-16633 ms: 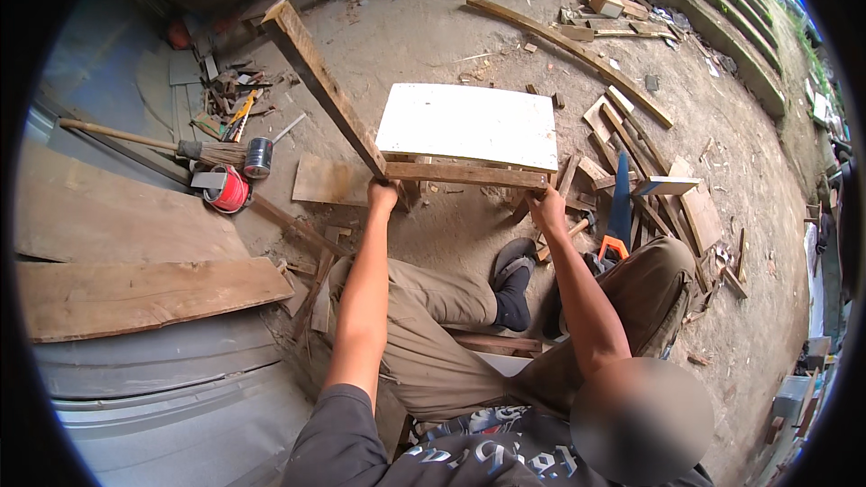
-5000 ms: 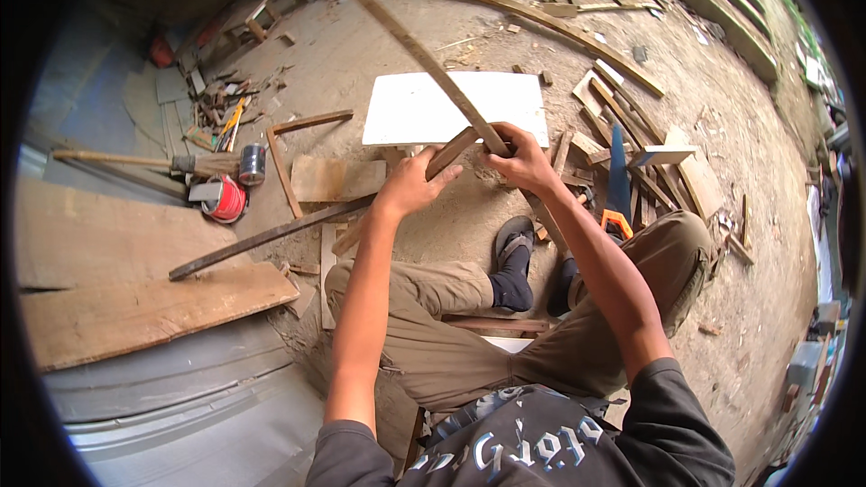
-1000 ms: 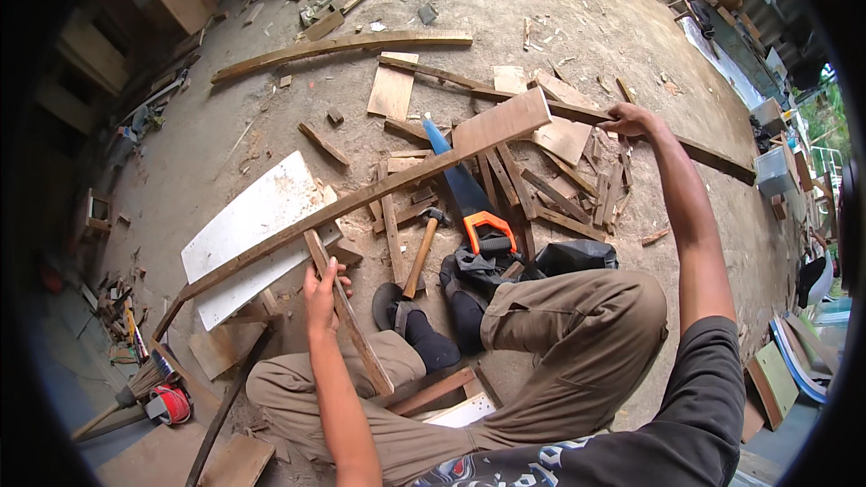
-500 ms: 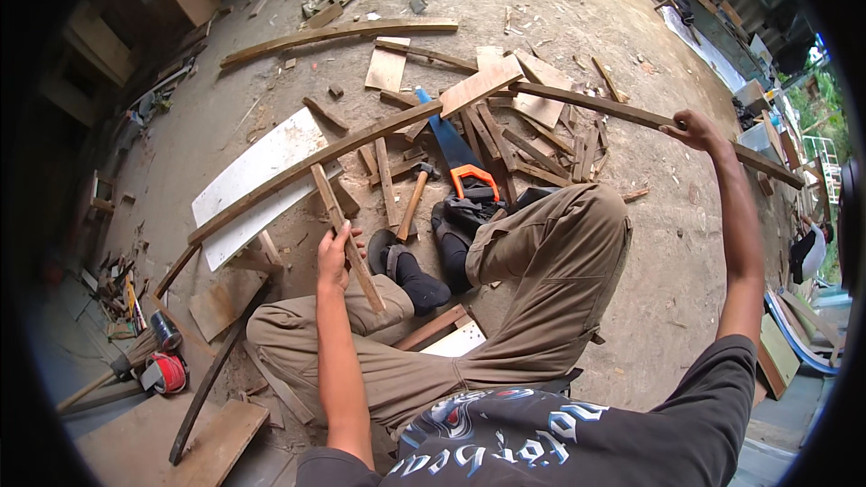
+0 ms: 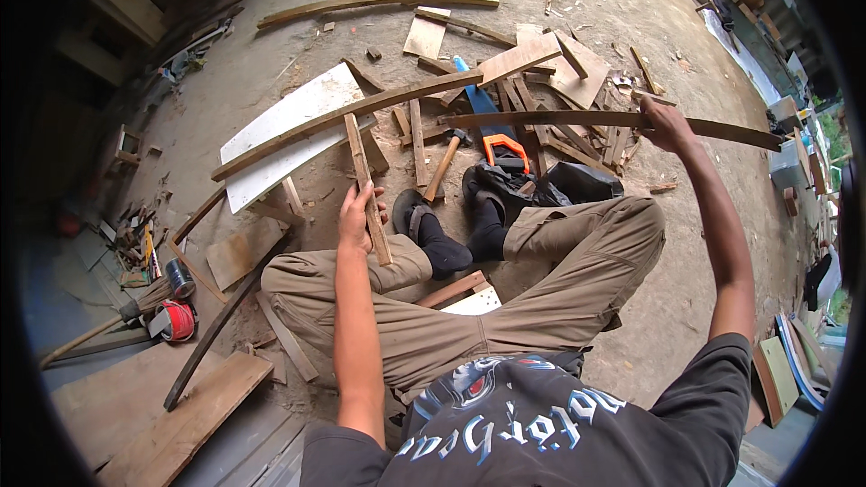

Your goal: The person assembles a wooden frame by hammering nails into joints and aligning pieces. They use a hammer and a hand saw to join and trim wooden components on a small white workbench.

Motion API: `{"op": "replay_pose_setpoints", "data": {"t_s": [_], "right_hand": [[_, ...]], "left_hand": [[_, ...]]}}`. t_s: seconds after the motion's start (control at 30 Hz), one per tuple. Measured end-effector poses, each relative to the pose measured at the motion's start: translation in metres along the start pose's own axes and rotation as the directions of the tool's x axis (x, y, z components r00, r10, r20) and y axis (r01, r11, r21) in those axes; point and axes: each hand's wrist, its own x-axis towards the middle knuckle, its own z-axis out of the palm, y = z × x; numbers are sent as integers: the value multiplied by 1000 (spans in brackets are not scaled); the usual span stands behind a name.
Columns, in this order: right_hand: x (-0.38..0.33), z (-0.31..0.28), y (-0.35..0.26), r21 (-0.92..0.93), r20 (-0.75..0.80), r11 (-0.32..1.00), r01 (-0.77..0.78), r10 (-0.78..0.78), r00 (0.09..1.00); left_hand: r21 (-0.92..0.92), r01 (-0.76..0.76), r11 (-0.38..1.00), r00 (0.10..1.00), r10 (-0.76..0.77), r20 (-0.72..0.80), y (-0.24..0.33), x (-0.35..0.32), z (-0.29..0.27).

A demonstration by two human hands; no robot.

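Head view: I see the left hand point(image 5: 361, 215) closed around a short wooden bar point(image 5: 360, 160), whose far end meets a longer strip point(image 5: 397, 97) just beyond that grip. The right hand point(image 5: 666, 124) is wrapped around a dark strip point(image 5: 559, 117), which extends to both sides of its grip. Between the two grips I see a hammer point(image 5: 443, 168) and an orange-handled saw point(image 5: 488, 132).
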Motion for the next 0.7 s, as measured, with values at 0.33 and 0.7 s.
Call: {"op": "replay_pose_setpoints", "data": {"t_s": [0.33,0.7], "right_hand": [[50,168,-61,-42,-50,994,103,-105,993],[40,140,-86,147,-72,970,193,-184,980]], "left_hand": [[42,29,999,999,-27,-41,-34,-1,-26],[103,-1,995,996,9,-86,-40,0,-15]]}}
